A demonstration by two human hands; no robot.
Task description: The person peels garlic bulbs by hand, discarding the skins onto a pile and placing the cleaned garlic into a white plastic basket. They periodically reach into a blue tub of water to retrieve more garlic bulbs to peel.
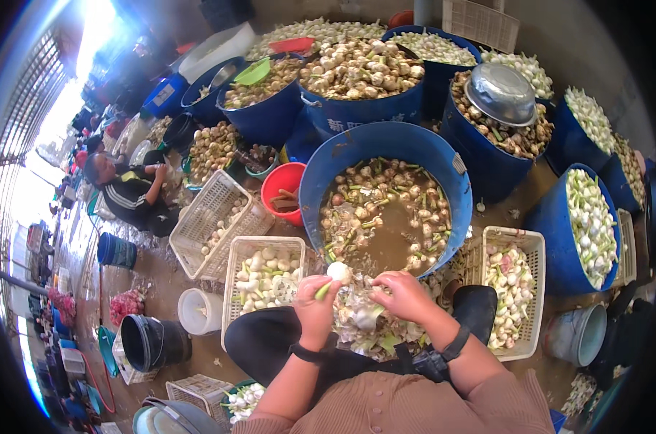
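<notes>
My left hand [313,309] is closed around a white garlic bulb [339,271], whose cut green stem pokes out beside the fingers. Close to its right, my right hand [406,296] is pinched, thumb against fingers; whatever it holds is too small to make out. Below both hands, a heap of papery garlic skins and leaf scraps [378,325] lies between my knees. Just ahead stands a large blue tub [386,139] of murky water with unpeeled garlic bulbs [360,188] floating in it.
Crates of peeled garlic flank me, one left [230,289] and one right [536,289]. A red bucket [284,176] stands by the tub. Full blue barrels [367,108] line the back, one topped by a metal bowl [501,92]. Another person [125,195] sits at left near a black bucket [154,343].
</notes>
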